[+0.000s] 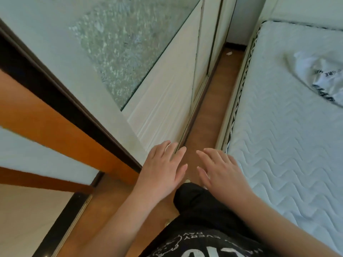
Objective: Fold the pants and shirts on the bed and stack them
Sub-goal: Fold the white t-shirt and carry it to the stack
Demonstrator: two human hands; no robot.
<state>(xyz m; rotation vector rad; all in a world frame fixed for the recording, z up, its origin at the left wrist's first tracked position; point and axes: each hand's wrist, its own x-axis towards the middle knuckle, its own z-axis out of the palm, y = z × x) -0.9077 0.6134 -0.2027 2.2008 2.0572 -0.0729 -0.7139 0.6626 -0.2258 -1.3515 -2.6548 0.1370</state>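
While the fingers of both hands lie straight and spread, they hold nothing and touch nothing. The left hand (163,167) hangs palm down over the strip of wooden floor (209,115), its fingertips reaching toward the foot of a white wardrobe (163,108). The right hand (220,169) hovers just beside it, also palm down, its fingers loose and slightly fanned, its outer edge near the side of the bed (289,138). The two hands are close together but apart, with a narrow gap of floor showing between them. Both bare forearms run back toward the bottom of the view, on either side of the person's black printed top (200,245) and dark trouser leg (193,199).

To the right, the bed carries a bare white quilted mattress with a wavy stitched pattern. On it, well away from both hands and near the right edge of the view, lies a crumpled white shirt (323,75) with dark lettering, partly cut off by the frame. No other clothing shows on the visible part of the mattress.

The wardrobe has a pale door panel with a frosted, patterned glass pane (115,45) above it; the door is shut, so what it holds cannot be seen. Farther left stand a dark door frame (61,101) and orange-brown wooden trim. A small scrap of white (229,53) lies on the floor at the far end of the strip.
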